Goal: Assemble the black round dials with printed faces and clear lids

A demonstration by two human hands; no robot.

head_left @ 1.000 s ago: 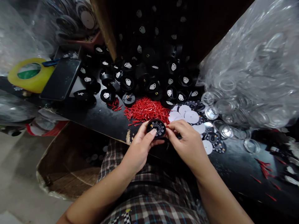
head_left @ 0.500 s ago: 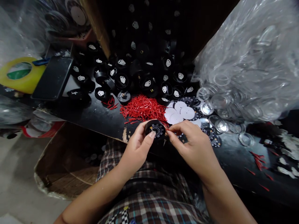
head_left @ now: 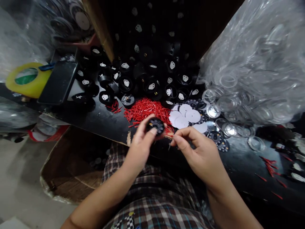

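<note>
My left hand (head_left: 140, 141) is wrapped around a small round black gauge (head_left: 155, 126), its thumb lying on the dial face. The face has pale markings, smeared by motion. To the right of the gauge and apart from it, my right hand (head_left: 193, 146) has thumb and forefinger pinched together; what lies between the tips is too small to make out. Just beyond the hands is a heap of thin red pointers (head_left: 147, 109). White discs (head_left: 184, 116) lie right of the heap, with printed black dials (head_left: 218, 140) beside them.
Many black gauge housings (head_left: 125, 83) crowd the back of the black table (head_left: 102, 124). Clear round lenses (head_left: 230, 129) spill from a plastic bag (head_left: 262, 57) at right. A phone (head_left: 58, 82) and yellow tape roll (head_left: 28, 79) lie at left. Below stands an open cardboard box (head_left: 64, 168).
My left hand has tilted the gauge and drawn it slightly up and left. The right fingertips, earlier at the gauge's edge with a red pointer, are now farther from it. The view has shifted slightly.
</note>
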